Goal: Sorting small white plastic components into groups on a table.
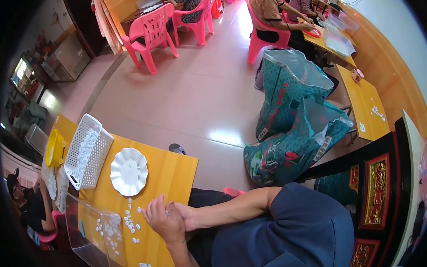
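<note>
My left hand (166,222) and my right hand (187,216) meet above the near edge of the yellow table (172,170). The fingers of both are bent in close together, and a tiny pale bit shows between them, too small to name. Right beside my hands, small white oval pieces (130,225) with dark centres lie scattered on the table. A white scalloped plate (128,170) sits just beyond them, with a few small pieces on it. To the left, a clear plastic bin (87,232) has more of the oval pieces in it.
A white perforated basket (105,139) of white pieces and a yellow basket (55,147) stand at the table's far left. Large teal bags (293,135) stand on the floor to the right. Other people sit on pink chairs (152,32) at tables farther off.
</note>
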A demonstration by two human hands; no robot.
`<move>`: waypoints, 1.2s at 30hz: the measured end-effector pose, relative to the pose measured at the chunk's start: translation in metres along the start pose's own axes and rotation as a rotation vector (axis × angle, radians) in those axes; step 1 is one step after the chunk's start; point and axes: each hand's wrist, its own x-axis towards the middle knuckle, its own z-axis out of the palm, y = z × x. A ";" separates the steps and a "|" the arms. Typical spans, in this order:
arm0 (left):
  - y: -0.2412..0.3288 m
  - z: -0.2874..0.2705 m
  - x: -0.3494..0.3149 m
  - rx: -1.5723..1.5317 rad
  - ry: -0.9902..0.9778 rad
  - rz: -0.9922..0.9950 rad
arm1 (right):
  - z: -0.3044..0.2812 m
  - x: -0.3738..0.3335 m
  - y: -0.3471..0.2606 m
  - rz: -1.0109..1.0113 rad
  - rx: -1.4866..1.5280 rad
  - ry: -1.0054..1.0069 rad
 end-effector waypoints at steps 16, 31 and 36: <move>-0.049 -0.019 -0.045 -0.513 0.516 -0.136 | 0.062 0.032 -0.059 -0.046 0.076 0.261; -0.046 -0.002 -0.124 -0.642 0.436 -0.327 | 0.258 0.322 -0.164 -0.718 -0.767 0.366; -0.055 0.000 -0.144 -0.646 0.521 -0.383 | 0.207 0.320 -0.157 -0.896 -1.076 0.411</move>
